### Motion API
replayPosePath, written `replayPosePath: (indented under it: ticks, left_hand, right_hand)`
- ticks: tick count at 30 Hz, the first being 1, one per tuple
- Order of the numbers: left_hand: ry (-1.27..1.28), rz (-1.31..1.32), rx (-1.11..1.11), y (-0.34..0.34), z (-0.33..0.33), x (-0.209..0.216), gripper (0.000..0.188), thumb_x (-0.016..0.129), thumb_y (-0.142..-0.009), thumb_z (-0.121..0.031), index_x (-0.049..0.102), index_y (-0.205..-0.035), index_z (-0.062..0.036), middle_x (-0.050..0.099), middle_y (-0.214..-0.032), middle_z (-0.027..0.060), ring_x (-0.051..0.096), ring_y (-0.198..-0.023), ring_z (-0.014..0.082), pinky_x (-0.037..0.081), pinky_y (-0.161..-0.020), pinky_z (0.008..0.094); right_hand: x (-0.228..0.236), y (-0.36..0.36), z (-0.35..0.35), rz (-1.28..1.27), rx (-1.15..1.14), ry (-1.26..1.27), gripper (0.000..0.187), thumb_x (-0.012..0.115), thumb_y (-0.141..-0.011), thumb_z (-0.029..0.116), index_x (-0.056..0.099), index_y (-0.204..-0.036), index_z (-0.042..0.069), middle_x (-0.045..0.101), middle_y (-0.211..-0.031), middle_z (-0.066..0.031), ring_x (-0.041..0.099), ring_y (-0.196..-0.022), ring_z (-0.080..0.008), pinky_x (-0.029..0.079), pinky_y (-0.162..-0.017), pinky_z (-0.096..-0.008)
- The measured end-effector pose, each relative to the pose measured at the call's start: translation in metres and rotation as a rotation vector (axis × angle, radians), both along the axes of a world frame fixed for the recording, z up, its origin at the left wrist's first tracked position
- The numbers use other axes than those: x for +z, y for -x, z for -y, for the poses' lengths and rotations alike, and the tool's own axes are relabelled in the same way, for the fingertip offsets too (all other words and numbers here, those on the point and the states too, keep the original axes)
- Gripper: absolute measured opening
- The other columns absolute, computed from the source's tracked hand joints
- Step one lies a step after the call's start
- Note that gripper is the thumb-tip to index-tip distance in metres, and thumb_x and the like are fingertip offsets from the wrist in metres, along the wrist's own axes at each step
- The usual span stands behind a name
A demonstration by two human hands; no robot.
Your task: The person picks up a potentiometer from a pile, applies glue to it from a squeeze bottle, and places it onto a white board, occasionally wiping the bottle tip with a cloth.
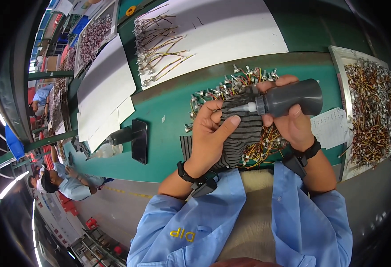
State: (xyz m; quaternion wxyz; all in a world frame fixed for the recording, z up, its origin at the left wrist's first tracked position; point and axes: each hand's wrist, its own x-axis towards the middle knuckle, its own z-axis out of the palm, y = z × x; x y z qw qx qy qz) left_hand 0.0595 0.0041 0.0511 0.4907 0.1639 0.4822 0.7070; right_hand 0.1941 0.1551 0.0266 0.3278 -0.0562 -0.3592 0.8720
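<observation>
My right hand (297,127) is closed around a dark grey squeeze bottle (295,98), which lies on its side in the grip with its tapered nozzle pointing left. Grey-and-black striped cloth (245,133) is held in my left hand (209,141), whose thumb and fingers close on it beside the nozzle. The nozzle tip is over the cloth; whether it touches cannot be made out. Behind and below the cloth lies a pile of small metal-shafted electronic parts (231,84) with red, yellow and black wires (264,149), partly hidden by my hands.
On the green bench, a black phone (139,141) and another dark bottle (120,135) lie to the left. White sheets (106,86) and a wired-part row (160,49) are farther back. At right stand a paper (329,129) and a full tray (369,111). Co-workers (73,182) sit far left.
</observation>
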Motion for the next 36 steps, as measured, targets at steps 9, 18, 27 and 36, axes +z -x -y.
replayPosePath:
  ticks: [9,18,27,36]
  left_hand:
    - [-0.048,0.268,-0.017,0.018,0.006,0.007,0.033,0.058,-0.090,0.002,0.045,-0.120,0.0007,0.066,-0.109,0.0131,0.064,-0.097,0.0168,0.051,-0.088,0.0306]
    - [-0.095,0.091,-0.037,0.021,0.013,-0.016,0.028,0.060,-0.089,-0.001,0.057,-0.117,0.0032,0.066,-0.111,0.0148,0.065,-0.097,0.0186,0.052,-0.086,0.0312]
    - [-0.149,-0.169,0.090,0.026,0.022,-0.013,0.022,0.062,-0.088,-0.002,0.061,-0.109,0.0040,0.066,-0.109,0.0146,0.065,-0.094,0.0174,0.052,-0.083,0.0295]
    - [-0.141,-0.018,0.053,0.035,0.030,-0.012,0.021,0.065,-0.086,-0.009,0.064,-0.102,0.0042,0.066,-0.107,0.0163,0.065,-0.092,0.0213,0.052,-0.082,0.0313]
  right_hand:
    - [0.010,0.002,0.003,0.139,0.005,-0.019,0.071,0.076,-0.076,0.047,0.040,-0.124,0.010,0.054,-0.125,-0.0191,0.063,-0.079,-0.0185,0.054,-0.060,-0.0276]
    - [0.008,0.003,0.007,-0.022,0.055,-0.116,0.063,0.081,-0.075,0.028,0.044,-0.121,0.005,0.054,-0.126,-0.0254,0.066,-0.087,-0.0239,0.057,-0.069,-0.0299]
    - [0.002,0.013,-0.004,-0.148,0.107,-0.540,0.058,0.084,-0.070,0.020,0.049,-0.113,0.008,0.056,-0.122,-0.0236,0.063,-0.099,-0.0278,0.057,-0.075,-0.0352]
    - [0.009,0.005,0.011,-0.040,0.238,-0.047,0.056,0.085,-0.071,0.022,0.047,-0.111,0.010,0.056,-0.119,-0.0217,0.067,-0.086,-0.0286,0.058,-0.068,-0.0336]
